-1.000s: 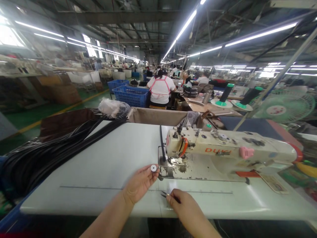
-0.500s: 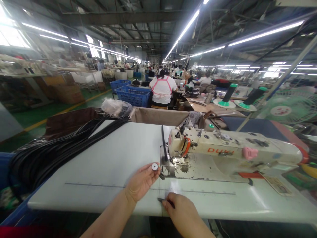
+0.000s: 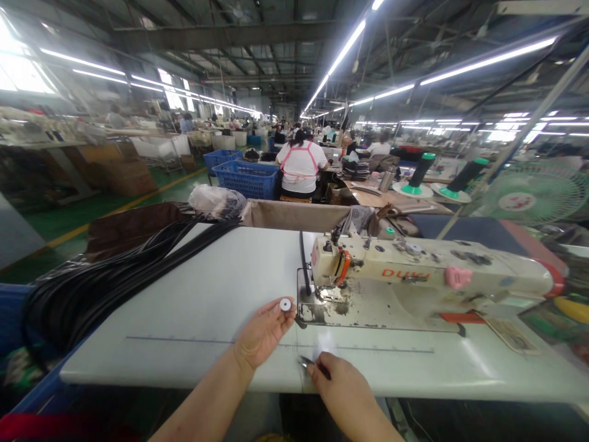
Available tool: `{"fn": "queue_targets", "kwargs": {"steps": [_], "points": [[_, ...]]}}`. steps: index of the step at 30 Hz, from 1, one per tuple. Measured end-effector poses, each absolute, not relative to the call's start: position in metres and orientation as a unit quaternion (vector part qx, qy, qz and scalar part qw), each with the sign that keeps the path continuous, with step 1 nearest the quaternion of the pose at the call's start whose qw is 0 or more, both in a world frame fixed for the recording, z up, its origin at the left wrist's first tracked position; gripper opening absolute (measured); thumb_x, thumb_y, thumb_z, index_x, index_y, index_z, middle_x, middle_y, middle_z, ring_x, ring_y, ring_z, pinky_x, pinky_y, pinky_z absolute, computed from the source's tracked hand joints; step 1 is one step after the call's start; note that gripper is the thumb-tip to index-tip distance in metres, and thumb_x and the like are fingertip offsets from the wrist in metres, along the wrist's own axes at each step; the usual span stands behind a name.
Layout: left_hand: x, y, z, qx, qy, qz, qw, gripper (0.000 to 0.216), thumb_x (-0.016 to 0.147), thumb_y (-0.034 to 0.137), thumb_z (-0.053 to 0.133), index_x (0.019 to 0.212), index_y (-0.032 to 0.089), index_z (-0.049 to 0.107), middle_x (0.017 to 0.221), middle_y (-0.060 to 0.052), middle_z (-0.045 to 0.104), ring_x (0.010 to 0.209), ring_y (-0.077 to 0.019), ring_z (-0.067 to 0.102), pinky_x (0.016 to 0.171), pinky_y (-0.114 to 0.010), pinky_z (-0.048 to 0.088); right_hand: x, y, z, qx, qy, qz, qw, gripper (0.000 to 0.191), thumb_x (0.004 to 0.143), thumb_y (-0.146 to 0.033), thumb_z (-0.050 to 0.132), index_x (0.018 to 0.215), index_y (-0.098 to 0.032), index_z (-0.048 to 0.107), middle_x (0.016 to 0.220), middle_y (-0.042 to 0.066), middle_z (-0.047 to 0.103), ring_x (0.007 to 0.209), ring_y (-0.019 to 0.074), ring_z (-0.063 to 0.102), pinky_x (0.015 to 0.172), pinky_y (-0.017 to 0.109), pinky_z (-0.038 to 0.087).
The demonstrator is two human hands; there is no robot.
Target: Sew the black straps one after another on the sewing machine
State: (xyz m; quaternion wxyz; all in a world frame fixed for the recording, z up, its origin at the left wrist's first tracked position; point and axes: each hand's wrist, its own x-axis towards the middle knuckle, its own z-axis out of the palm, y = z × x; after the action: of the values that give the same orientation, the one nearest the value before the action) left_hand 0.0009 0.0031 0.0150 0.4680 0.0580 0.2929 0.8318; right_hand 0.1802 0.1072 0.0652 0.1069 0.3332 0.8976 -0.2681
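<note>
My left hand (image 3: pixel 262 333) pinches a small white bobbin (image 3: pixel 286 304) between thumb and fingertips, just left of the needle plate of a cream sewing machine (image 3: pixel 427 279). My right hand (image 3: pixel 338 387) rests at the near edge of the white table (image 3: pixel 221 288), fingers closed on small metal snips (image 3: pixel 307 363) whose tips point left. A black strap (image 3: pixel 304 261) runs up from under the presser foot.
A thick bundle of black straps (image 3: pixel 101 279) lies across the table's left side into a bin. Thread cones (image 3: pixel 421 172) and a green fan (image 3: pixel 536 196) stand to the right. A person in a white top (image 3: pixel 301 164) sits ahead near blue crates (image 3: pixel 246 177).
Both hands stay nearly where they were. The right hand with the snips shifted slightly back and forth along the table edge; the view moved a little.
</note>
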Motion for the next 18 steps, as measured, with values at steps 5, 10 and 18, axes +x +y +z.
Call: {"fn": "queue_targets", "kwargs": {"steps": [5, 10, 18], "points": [[0.000, 0.003, 0.013, 0.069, 0.295, 0.832, 0.466, 0.035, 0.080, 0.024, 0.088, 0.109, 0.007, 0.078, 0.102, -0.013, 0.078, 0.093, -0.0167, 0.073, 0.088, -0.025, 0.059, 0.175, 0.103, 0.065, 0.321, 0.906, -0.255, 0.105, 0.028, 0.101, -0.039, 0.051, 0.087, -0.023, 0.070, 0.093, 0.008, 0.079, 0.089, 0.0254, 0.072, 0.064, 0.030, 0.029], [0.000, 0.003, 0.014, 0.076, 0.291, 0.832, 0.466, 0.034, 0.081, 0.023, 0.088, 0.109, 0.008, 0.078, 0.102, -0.013, 0.078, 0.092, -0.0165, 0.073, 0.087, -0.024, 0.059, 0.171, 0.098, 0.064, 0.305, 0.918, -0.237, 0.095, 0.027, 0.101, -0.038, 0.052, 0.087, -0.023, 0.070, 0.092, 0.009, 0.079, 0.090, 0.0256, 0.072, 0.065, 0.031, 0.027], [0.003, -0.003, 0.015, 0.049, 0.271, 0.846, 0.457, 0.036, 0.078, 0.020, 0.090, 0.109, 0.006, 0.077, 0.101, -0.013, 0.077, 0.092, -0.0159, 0.072, 0.088, -0.024, 0.060, 0.184, 0.104, 0.054, 0.342, 0.885, -0.314, 0.033, 0.024, 0.098, -0.039, 0.055, 0.079, -0.024, 0.053, 0.076, 0.001, 0.068, 0.072, 0.0181, 0.060, 0.064, 0.028, 0.029]]}}
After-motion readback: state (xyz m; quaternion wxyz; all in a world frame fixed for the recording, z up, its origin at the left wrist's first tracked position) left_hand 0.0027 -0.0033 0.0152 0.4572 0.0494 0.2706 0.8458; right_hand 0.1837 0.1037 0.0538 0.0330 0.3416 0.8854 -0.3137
